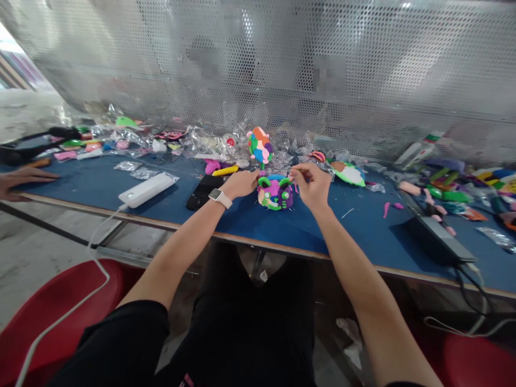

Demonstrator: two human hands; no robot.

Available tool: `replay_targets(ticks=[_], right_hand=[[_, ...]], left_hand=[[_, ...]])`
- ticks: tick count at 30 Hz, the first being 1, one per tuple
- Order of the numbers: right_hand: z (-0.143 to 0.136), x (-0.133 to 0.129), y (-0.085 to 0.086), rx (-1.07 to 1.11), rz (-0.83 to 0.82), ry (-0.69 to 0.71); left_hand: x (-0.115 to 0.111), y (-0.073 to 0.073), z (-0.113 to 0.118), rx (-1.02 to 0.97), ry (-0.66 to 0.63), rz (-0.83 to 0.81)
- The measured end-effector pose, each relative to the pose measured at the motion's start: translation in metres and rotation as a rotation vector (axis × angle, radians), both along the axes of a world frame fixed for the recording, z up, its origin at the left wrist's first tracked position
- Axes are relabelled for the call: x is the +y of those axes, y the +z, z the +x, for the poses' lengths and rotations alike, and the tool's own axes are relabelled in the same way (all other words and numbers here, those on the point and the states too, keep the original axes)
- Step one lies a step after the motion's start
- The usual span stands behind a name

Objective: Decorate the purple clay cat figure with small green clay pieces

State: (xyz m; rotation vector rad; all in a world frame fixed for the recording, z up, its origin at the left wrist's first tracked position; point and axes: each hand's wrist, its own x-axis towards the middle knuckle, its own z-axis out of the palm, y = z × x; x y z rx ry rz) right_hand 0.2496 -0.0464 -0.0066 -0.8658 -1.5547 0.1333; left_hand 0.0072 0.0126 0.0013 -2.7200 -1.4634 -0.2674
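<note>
A colourful modelling-clay animal head (275, 196), pink, green and purple with two green-and-black ears, stands upright on the blue table in front of me. At its left ear is my left hand (241, 184), its fingers drawn together beside a small purple bit; the hand itself hides whether they grip it. My right hand (313, 183) is closed in a pinch at the right ear, with a small pink bit of clay showing at the fingertips. Just behind the head rises a multicoloured clay ball (260, 145) with pink knobs.
Left of my hands lie a black phone (206, 192), a yellow clay stick (225, 170) and a white power strip (147, 190). A clay turtle-like shape (349, 173) and a black device (439, 239) are on the right. Another person's hand (24, 180) rests at the far left edge.
</note>
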Motion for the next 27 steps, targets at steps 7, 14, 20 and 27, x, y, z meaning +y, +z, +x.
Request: replay_targets(ticks=[7, 14, 20, 27], right_hand=[[-0.004, -0.001, 0.003, -0.004, 0.026, -0.053], [0.000, -0.002, 0.003, -0.063, 0.032, -0.030], [0.000, -0.001, 0.000, -0.052, -0.041, -0.046], [-0.001, -0.001, 0.002, -0.062, -0.032, -0.018]], left_hand=[[-0.004, 0.003, 0.002, 0.056, 0.023, -0.011], [-0.005, 0.003, 0.001, 0.054, 0.014, -0.014], [0.003, -0.004, -0.001, 0.061, -0.059, -0.067], [0.008, -0.005, -0.006, 0.091, -0.070, -0.072]])
